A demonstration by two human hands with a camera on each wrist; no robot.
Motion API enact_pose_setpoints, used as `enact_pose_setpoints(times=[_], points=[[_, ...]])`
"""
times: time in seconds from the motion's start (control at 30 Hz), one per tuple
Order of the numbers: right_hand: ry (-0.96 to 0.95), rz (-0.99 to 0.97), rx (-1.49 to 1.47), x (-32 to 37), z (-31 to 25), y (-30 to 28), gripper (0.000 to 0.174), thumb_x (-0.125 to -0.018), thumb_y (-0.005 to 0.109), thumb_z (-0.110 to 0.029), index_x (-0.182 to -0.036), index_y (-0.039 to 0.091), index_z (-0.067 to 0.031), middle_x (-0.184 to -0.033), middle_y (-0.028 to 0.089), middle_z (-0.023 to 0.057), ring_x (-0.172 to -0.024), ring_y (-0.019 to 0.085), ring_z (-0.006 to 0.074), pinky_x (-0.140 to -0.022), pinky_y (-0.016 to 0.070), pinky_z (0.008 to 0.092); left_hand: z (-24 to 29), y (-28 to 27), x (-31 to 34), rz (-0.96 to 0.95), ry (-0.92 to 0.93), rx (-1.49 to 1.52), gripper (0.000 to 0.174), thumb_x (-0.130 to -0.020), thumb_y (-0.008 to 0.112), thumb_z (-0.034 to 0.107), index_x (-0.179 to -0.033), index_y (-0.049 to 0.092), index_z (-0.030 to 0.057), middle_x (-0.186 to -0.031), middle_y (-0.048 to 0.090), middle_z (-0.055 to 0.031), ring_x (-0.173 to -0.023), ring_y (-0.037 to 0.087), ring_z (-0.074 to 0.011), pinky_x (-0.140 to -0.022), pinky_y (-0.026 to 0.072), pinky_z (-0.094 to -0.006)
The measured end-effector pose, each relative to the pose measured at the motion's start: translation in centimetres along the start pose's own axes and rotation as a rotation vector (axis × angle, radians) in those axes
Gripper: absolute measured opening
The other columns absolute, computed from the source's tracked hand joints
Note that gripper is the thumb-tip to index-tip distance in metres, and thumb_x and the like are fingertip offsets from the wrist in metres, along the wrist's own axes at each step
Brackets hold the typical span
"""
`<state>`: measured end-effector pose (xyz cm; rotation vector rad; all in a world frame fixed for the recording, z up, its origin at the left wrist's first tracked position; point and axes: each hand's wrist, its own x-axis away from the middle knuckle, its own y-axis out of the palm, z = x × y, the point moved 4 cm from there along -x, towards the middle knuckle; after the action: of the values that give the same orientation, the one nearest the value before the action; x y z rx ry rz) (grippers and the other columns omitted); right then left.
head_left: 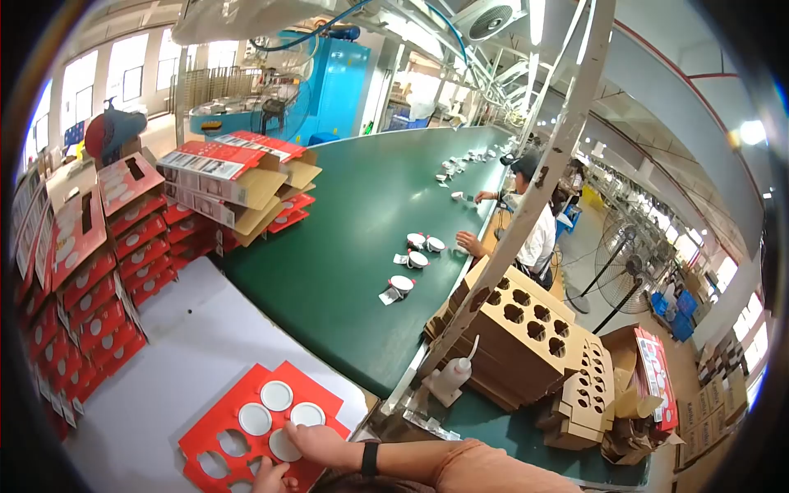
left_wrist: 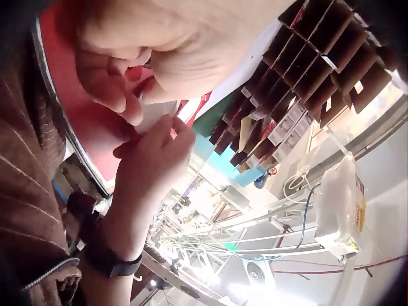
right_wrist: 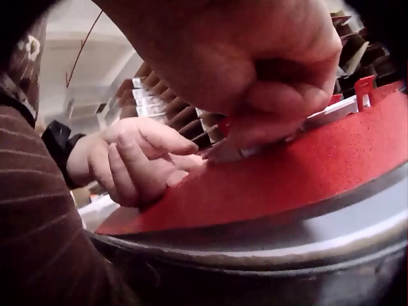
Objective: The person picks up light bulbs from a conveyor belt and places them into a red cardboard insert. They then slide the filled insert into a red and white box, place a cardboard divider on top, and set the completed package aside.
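Observation:
A red card sheet (head_left: 215, 427) with round cut-outs lies at the near edge of the white worktop. White round lid-like pieces sit in several cut-outs, such as one white disc (head_left: 277, 395) at the top; those at the left stay unfilled. With curled fingers, my right hand (head_left: 320, 446) grips the rim of the lowest white disc (head_left: 283, 446). My left hand (head_left: 274, 478) is just below, fingertips close to that disc and the card. In the left wrist view, the white disc (left_wrist: 158, 115) shows between both hands' fingers. The right wrist view has the left hand (right_wrist: 140, 159) loosely bent at the card.
Stacked red printed cartons (head_left: 123, 246) rise at the left. A green conveyor belt (head_left: 345, 246) runs away from the worktop, carrying small white round items (head_left: 417, 259) with tags. Brown cardboard inserts (head_left: 526, 320), a white squeeze bottle (head_left: 452, 378) and a metal post (head_left: 542, 181) stand right. Another person (head_left: 534, 230) works beside the belt.

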<state>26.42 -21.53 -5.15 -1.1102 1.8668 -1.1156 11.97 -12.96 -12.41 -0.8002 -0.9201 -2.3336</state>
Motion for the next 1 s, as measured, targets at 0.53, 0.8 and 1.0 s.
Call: enact_pose_setpoints(times=[0.53, 0.8, 1.0], points=[[-0.179, -0.165, 0.344, -1.4, -1.0, 0.6, 0.016, -0.083, 0.050, -0.012, -0.095, 0.046, -0.0030, -0.063, 0.061, 0.0056, -0.054, 0.064, 0.0198, -0.039, 0.0425, 0.0317, -0.4, -0.5, -1.4, 0.198, 0.052, -0.108, 0.033, -0.089, 0.055, 0.018, -0.119, 0.044, 0.0109, -0.076, 0.051, -0.0030, -0.053, 0.050, -0.0139, -0.044, 0.0423, -0.0278], [-0.247, -0.207, 0.401, -1.0, -2.5, -0.2, 0.022, -0.083, 0.051, -0.016, -0.101, 0.048, -0.0022, -0.069, 0.064, 0.0049, -0.054, 0.064, 0.0187, -0.041, 0.0452, 0.0333, 2.4, 3.5, 1.7, 0.129, 0.181, -0.154, 0.022, -0.094, 0.044, 0.018, -0.115, 0.041, 0.0157, -0.061, 0.042, 0.0006, -0.038, 0.033, -0.0087, -0.034, 0.0245, -0.0230], [-0.284, -0.394, 0.428, 3.6, -3.1, -1.3, 0.061, -0.078, 0.053, -0.013, -0.135, 0.039, -0.0002, -0.059, 0.059, 0.0017, -0.048, 0.060, 0.0163, -0.040, 0.0449, 0.0311, 2.5, 3.1, 1.3, 0.329, 0.187, -0.229, 0.033, -0.088, 0.052, 0.011, -0.115, 0.037, -0.0011, -0.050, 0.041, -0.0026, -0.034, 0.037, -0.0113, -0.031, 0.0254, -0.0296]])
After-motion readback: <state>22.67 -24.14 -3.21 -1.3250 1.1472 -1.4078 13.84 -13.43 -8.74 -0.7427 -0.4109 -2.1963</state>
